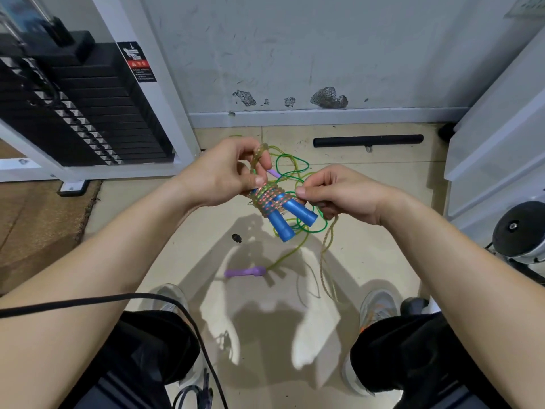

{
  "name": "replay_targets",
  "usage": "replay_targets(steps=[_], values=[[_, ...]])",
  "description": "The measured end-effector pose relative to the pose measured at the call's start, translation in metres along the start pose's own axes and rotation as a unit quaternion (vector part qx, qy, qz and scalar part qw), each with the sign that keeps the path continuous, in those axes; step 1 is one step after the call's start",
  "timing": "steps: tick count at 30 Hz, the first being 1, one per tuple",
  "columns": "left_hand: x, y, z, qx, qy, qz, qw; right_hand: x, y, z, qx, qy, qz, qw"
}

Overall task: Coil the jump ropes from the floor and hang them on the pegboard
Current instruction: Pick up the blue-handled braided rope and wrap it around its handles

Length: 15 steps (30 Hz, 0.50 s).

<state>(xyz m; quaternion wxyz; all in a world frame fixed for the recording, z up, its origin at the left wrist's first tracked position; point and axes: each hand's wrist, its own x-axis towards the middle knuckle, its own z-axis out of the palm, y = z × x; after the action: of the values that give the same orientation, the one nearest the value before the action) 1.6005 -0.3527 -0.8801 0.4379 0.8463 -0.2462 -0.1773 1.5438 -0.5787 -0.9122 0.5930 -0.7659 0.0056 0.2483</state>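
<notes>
Left hand [224, 175] gripping blue-handled rope bundle [272, 203], right hand [339, 196] pinching its cord, green rope [306, 166] on open floor [371, 240] below

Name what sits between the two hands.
Head view: the blue handles, bound with coiled rope, lie between the left hand and the right hand.

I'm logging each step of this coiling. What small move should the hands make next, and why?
Likely one more turn: the right hand pinches the clear rope beside the wraps round the blue handles, held by the left hand, and a strand hangs from it toward the floor.
</notes>
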Motion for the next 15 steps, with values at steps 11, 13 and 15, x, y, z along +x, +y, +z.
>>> replay_targets(steps=[11,13,15], values=[[0.012,-0.007,0.031,0.111,0.293,0.018,0.950,0.005,-0.012,0.049,0.209,0.279,-0.051,0.936],[0.017,-0.007,0.036,0.075,0.328,-0.002,0.942,0.005,-0.009,0.061,0.222,0.305,-0.045,0.925],[0.021,-0.010,0.038,0.019,0.345,-0.037,0.938,0.001,-0.007,0.072,0.198,0.316,-0.036,0.927]])
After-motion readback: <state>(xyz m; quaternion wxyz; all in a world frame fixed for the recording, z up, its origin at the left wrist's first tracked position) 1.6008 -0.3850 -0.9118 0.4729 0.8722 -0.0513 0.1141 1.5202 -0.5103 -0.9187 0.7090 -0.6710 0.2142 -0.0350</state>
